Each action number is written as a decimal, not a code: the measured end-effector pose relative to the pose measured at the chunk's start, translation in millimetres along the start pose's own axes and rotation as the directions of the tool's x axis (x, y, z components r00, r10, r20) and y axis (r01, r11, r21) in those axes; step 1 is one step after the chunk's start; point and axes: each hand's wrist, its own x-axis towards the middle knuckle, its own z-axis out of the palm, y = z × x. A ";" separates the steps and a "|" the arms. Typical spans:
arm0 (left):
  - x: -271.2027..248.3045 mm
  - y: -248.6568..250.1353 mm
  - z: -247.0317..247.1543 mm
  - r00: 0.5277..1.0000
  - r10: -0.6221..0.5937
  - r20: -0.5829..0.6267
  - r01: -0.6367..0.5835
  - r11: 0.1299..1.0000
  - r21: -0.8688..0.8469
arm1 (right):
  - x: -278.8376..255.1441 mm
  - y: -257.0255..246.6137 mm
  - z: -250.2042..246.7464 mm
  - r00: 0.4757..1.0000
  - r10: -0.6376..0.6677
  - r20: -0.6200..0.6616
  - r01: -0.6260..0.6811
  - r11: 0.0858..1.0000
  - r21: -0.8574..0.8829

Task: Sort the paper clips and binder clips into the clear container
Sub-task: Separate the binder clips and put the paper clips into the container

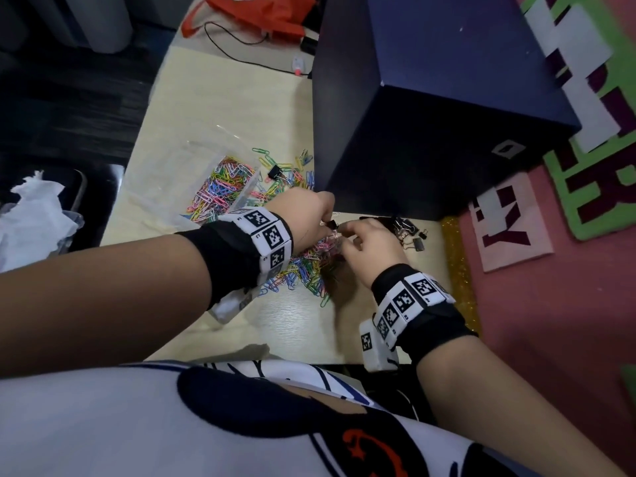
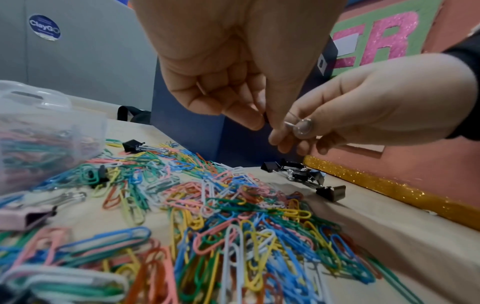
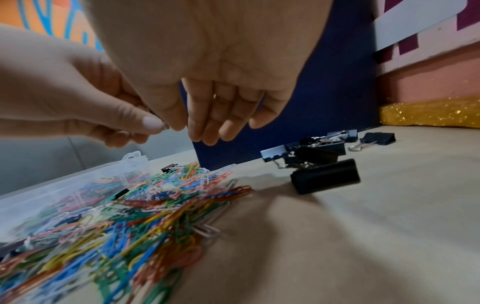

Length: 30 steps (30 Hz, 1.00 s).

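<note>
1. Paper clips (image 2: 223, 216): loose heap on worktop (image 1: 292, 321), beneath hands.
2. Left hand (image 1: 309, 215), right hand (image 1: 368, 235): both pinching one binder clip (image 1: 332, 224).
3. Container (image 1: 220, 177): left of heap, holding clips.
4. Binder clips (image 3: 317, 156): right cluster.

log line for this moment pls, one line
left hand + right hand: both pinch one small binder clip above loose paper clips | clear container: part-filled | binder clip pile: on table

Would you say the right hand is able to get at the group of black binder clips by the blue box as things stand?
Probably yes, once freed: the right hand hangs just beside the black binder clips with bare table between, but it and the left hand are pinching a small binder clip.
</note>
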 end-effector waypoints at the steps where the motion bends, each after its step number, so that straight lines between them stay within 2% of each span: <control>1: -0.4 0.1 0.0 1.000 -0.001 -0.002 0.001 1.000 0.001 | -1.0 -0.5 0.4 1.000 -0.018 -0.009 0.018 1.000 0.005; 9: -5.6 -0.7 -0.8 1.000 -0.001 -0.008 0.001 1.000 0.025 | 0.0 -5.4 5.3 0.998 -0.066 0.000 0.066 0.997 0.030; 15: -11.0 -20.3 -1.8 0.993 0.058 0.102 -0.057 0.998 -0.011 | 7.3 -5.6 9.0 0.999 -0.036 0.008 0.035 0.995 0.096; 18: -14.6 -28.5 -4.9 0.979 0.130 0.155 -0.136 0.990 0.031 | 10.3 -6.5 10.8 1.000 -0.005 0.002 0.005 0.995 0.101; 20: -15.4 -31.9 -6.3 0.977 0.136 0.162 -0.145 0.989 0.042 | 13.0 -8.9 12.5 1.000 0.024 0.012 -0.026 0.994 0.107; 22: -15.9 -35.4 -7.9 0.984 0.099 0.151 -0.107 0.993 0.046 | 17.4 -10.2 11.7 0.999 0.050 0.017 -0.051 0.996 0.078; 24: -15.9 -41.8 -10.2 0.991 0.031 0.133 -0.041 0.996 0.073 | 22.6 -9.1 7.4 0.992 0.113 -0.051 -0.112 0.994 0.018; 26: -16.6 -51.3 -15.6 0.994 -0.061 0.088 0.050 0.992 0.117 | 27.5 -5.1 1.9 0.952 0.251 -0.175 -0.256 0.967 -0.008; 28: -17.4 -63.3 -22.6 0.988 -0.153 0.012 0.148 0.970 0.192 | 27.8 -3.2 -2.4 0.885 0.390 -0.254 -0.400 0.916 0.012; 29: -18.4 -69.4 -26.3 0.981 -0.194 -0.024 0.194 0.953 0.231 | 27.6 -3.2 -2.4 0.872 0.403 -0.277 -0.417 0.909 0.008; 30: -20.0 -76.2 -29.5 0.970 -0.239 -0.046 0.243 0.935 0.260 | 28.1 -5.8 -1.2 0.882 0.374 -0.286 -0.394 0.919 -0.013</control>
